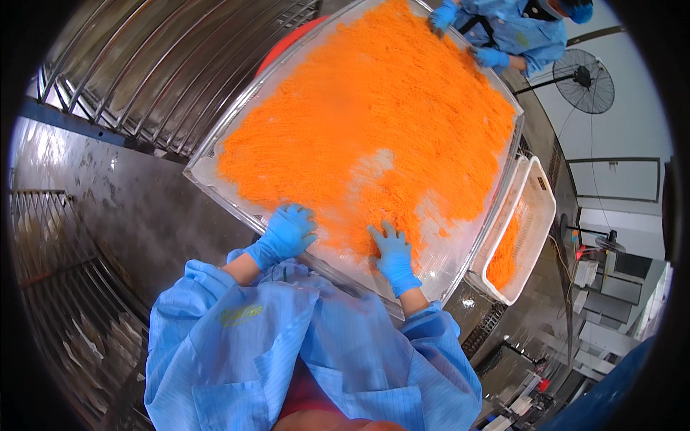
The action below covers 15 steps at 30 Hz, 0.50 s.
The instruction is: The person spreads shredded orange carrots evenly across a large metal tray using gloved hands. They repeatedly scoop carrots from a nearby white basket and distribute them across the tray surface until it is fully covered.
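Note:
A broad layer of orange shreds [345, 118], which look like shredded carrot, covers most of a metal-framed tray [458, 245] in front of me. The tray's bed is pale and shows through thin patches near my side. At the near left edge of the shreds is my left hand [288, 231] in a blue glove, fingers slightly bent and thumb apart, with nothing seen in it. My right hand [394, 256], gloved likewise, rests with spread fingertips on a looser heap of shreds near the front edge. Its palm side is hidden.
Beyond the tray's far right side a co-worker [506, 32] has both blue-gloved hands at its edge. A white plastic crate [539, 215] holding orange shreds stands to the right. Metal racks [145, 70] flank the left; a red round rim [283, 43] shows under the tray.

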Tool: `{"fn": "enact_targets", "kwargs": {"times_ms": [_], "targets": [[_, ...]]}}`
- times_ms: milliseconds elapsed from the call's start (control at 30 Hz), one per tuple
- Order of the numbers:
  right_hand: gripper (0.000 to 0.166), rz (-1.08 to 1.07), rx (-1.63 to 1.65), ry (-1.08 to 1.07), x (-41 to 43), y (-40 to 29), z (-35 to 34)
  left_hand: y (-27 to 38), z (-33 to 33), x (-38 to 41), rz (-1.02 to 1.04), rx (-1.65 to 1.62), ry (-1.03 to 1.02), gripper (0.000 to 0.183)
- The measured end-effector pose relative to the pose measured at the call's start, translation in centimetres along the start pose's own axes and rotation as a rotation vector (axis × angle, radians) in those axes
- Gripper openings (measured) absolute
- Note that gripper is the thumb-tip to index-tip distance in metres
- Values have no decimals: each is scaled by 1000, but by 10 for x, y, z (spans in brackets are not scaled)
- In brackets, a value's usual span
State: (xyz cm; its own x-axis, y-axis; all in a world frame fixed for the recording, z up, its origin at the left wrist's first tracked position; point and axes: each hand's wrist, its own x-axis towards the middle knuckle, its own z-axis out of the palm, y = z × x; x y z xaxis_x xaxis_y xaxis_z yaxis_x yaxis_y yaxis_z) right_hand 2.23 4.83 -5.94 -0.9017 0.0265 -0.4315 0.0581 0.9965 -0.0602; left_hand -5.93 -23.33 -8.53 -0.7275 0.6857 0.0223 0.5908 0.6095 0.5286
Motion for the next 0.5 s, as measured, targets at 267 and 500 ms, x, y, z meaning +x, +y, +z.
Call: {"fn": "enact_targets", "kwargs": {"times_ms": [267, 500], "targets": [[46, -117, 585, 198, -25, 73, 38, 25, 30, 6, -38, -37, -190, 19], [46, -147, 706, 205, -31, 65, 2, -19, -24, 105, -215, 205, 258, 30]]}}
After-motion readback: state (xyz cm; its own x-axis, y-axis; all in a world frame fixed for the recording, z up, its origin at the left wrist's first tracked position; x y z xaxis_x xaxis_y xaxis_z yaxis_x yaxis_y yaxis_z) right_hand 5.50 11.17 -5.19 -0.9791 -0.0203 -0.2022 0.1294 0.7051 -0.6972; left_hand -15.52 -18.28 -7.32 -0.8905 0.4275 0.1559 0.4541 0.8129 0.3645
